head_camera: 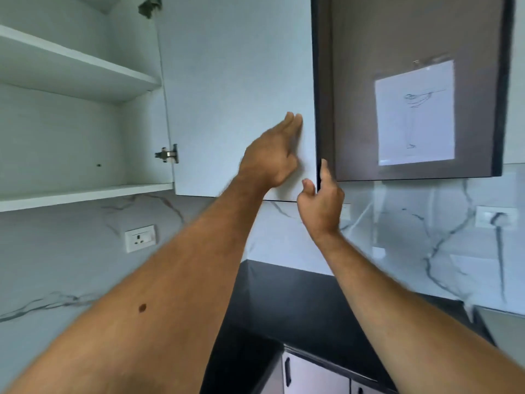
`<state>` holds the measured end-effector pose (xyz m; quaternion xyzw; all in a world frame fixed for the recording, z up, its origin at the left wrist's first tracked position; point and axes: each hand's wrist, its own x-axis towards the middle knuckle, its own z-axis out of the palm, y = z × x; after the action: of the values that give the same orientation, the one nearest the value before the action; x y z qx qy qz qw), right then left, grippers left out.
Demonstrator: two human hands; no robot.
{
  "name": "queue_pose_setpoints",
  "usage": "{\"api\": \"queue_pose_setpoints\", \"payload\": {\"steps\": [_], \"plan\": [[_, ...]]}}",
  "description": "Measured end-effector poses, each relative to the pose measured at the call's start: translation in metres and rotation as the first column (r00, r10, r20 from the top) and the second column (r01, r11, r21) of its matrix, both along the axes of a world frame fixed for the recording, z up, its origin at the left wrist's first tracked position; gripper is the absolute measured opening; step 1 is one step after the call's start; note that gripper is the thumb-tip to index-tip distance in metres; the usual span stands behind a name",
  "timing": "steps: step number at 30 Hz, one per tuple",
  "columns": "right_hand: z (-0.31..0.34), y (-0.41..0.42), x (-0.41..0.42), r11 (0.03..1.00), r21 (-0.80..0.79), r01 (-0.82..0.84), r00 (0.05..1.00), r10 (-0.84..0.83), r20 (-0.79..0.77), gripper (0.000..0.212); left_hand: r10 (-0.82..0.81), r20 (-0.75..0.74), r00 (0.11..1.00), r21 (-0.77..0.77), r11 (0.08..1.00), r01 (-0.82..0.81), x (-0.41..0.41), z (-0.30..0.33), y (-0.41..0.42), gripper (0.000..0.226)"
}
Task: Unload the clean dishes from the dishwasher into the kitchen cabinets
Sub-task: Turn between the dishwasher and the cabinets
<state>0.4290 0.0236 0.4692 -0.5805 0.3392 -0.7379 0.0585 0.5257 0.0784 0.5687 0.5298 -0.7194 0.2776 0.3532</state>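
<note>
An open wall cabinet (85, 115) was seen at upper left, its white shelves (76, 66) bare in the visible part, and its door (235, 81) was swung out toward the camera on a metal hinge (168, 154) at the lower inner corner. No dishes and no dishwasher were shown in the view. The left hand (270, 155) was laid flat against the pale inner face of the door near its free edge, with the fingers straight and held together and nothing grasped. The right hand (319, 194) was placed at the lower corner of that free edge, the fingers loosely curled with the thumb on the near face and the index finger raised along the dark edge; whether the edge was actually pinched could not be told. Just beside the door, a closed dark brown cabinet front (412, 86) was seen, and a sheet of paper (414, 115) bearing a faint line drawing was fixed to it. Below the cabinets, a white marble-veined backsplash (284, 237) was seen with a wall socket (140, 238) at left and another switch plate (495, 216) at right. A black countertop (284, 308) lay beneath, with lower cabinet fronts (312, 376) at the bottom edge.
</note>
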Motion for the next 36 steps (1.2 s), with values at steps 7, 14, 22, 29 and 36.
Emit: {"api": "queue_pose_setpoints", "payload": {"steps": [7, 14, 22, 29, 36], "plan": [[0.01, -0.082, -0.038, 0.982, 0.173, 0.07, 0.963, -0.021, -0.27, 0.065, -0.071, -0.039, 0.997, 0.196, 0.978, 0.077, 0.009, -0.04, -0.079, 0.089], [0.009, -0.117, -0.044, 0.969, 0.227, 0.093, 0.946, -0.015, -0.324, 0.071, -0.129, -0.072, 0.989, 0.194, 0.971, 0.141, 0.007, -0.049, -0.116, 0.084], [0.011, -0.124, -0.044, 0.92, 0.363, 0.146, 0.911, 0.019, -0.413, 0.079, -0.153, -0.025, 0.988, 0.258, 0.954, 0.154, 0.024, -0.067, -0.146, 0.082], [0.015, -0.112, -0.054, 0.839, 0.514, 0.179, 0.857, 0.123, -0.5, 0.09, -0.131, 0.047, 0.99, 0.314, 0.943, 0.109, 0.028, -0.068, -0.157, 0.082], [0.02, -0.081, -0.059, 0.827, 0.485, 0.284, 0.773, 0.102, -0.626, 0.078, -0.128, 0.004, 0.992, 0.273, 0.954, 0.122, 0.019, -0.08, -0.162, 0.085]]}}
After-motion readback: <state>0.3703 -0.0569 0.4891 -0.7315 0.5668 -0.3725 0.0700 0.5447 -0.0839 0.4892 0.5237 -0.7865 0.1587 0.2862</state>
